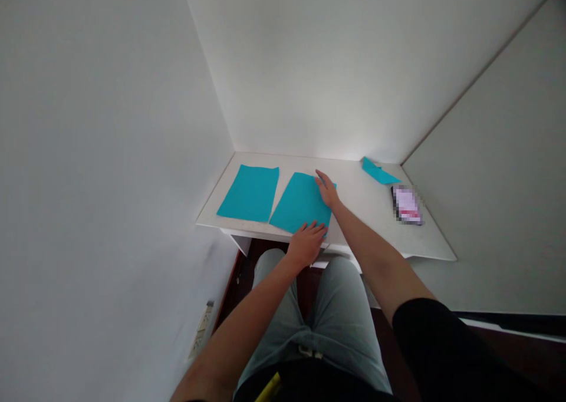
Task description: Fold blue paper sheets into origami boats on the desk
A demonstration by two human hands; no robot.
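Two sheets of turquoise paper lie side by side on a white desk. My left hand point(306, 243) rests with fingers spread on the near edge of the right sheet point(300, 201). My right hand point(328, 190) touches the right side of that same sheet, near its far corner, with its fingers stretched out. Part of the sheet's right edge is hidden beneath the hands. A narrow gap separates it from the left sheet point(250, 194), which no hand touches.
A folded turquoise paper strip point(379, 173) lies at the back right of the desk point(362, 213). In front of it is a phone point(407, 204), its screen blurred. Walls border the desk at the back and both sides. My legs are under its front edge.
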